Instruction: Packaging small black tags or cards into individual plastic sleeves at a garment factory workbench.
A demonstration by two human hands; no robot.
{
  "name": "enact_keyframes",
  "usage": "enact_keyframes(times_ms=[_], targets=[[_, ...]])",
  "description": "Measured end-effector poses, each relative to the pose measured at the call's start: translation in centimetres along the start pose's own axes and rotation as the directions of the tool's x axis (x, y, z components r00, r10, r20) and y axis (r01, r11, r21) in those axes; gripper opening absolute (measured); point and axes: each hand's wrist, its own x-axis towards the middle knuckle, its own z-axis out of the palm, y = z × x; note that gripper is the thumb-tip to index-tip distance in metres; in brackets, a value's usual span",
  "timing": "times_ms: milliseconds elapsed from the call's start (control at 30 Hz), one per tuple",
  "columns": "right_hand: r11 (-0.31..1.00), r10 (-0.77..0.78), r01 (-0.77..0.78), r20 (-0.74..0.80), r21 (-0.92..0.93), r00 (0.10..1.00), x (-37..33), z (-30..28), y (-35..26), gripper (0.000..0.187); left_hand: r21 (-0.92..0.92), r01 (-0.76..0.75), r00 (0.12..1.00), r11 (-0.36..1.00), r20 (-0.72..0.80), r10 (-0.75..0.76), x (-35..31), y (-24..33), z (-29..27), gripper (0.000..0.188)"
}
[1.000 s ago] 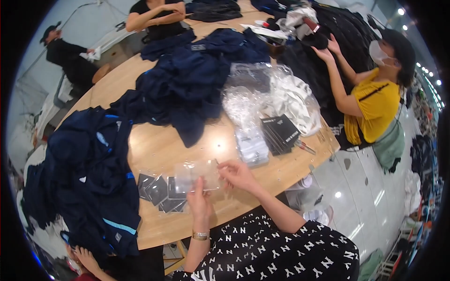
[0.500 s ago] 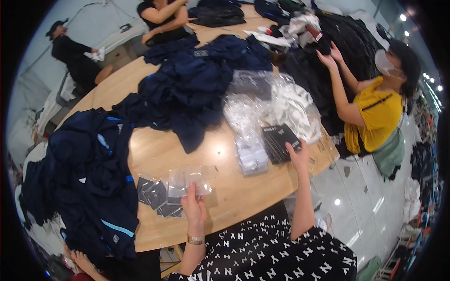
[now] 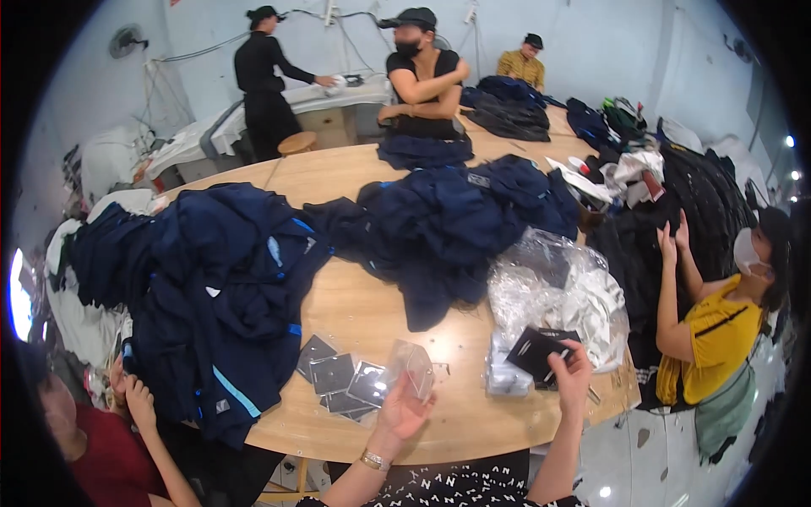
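Note:
My left hand (image 3: 405, 416) is closed on a small clear plastic bag (image 3: 410, 365), raised a little above the table. Close beside it, several black cards in clear bags (image 3: 334, 372) lie overlapping on the wood. Between the thumb and fingers of my right hand (image 3: 573, 372) is a black card (image 3: 530, 350) with pale print, held tilted. More black cards are partly hidden behind that hand. Left of them sits a stack of clear plastic bags (image 3: 505, 378), next to a crumpled heap of clear plastic (image 3: 528, 291).
Dark blue garments (image 3: 228, 279) cover the table's left side, and more (image 3: 465, 224) lie across its middle. White cloth or paper (image 3: 591, 304) is in the plastic at right. A person in yellow (image 3: 718, 338) stands right, one in dark red (image 3: 101, 448) at lower left; others are behind the table.
The head view has tilted upward, shifting the whole scene. My right hand has lifted a black card off the stack. My left hand has raised the clear bag from beside the bagged cards.

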Motion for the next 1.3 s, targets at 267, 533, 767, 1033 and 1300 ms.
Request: enact_keyframes(times_ms=[267, 533, 767, 1033, 1300], targets=[[0.614, -0.447, 0.540, 0.310, -0.575, 0.839, -4.7, 11.4, -1.5, 0.040, -0.094, 0.123, 0.945, 0.988, 0.316, -0.088, -0.2, -2.3, -0.2, 0.038], [0.983, -0.057, 0.119, 0.383, -0.139, 0.922, -7.7, 13.2, 0.8, 0.030, 0.031, 0.072, 0.942, 0.997, 0.328, -0.078, -0.8, -1.3, -0.6, 0.051], [0.730, 0.308, -0.396, 0.250, 0.557, 0.918, -5.0, 12.0, 0.3, 0.020, 0.018, -0.158, 0.987, 0.987, -0.032, 0.158, 0.1, 1.7, 1.0, 0.024], [0.616, 0.362, -0.428, 0.245, 0.661, 0.899, -6.1, 12.7, -1.2, 0.019, 0.196, -0.241, 0.947, 0.951, -0.167, 0.274, 0.0, 1.6, 0.7, 0.023], [0.759, 0.250, -0.389, 0.318, 0.523, 0.915, -7.6, 13.0, -0.4, 0.019, 0.266, -0.381, 0.909, 0.885, -0.065, 0.411, -0.4, 0.7, 1.6, 0.018]])
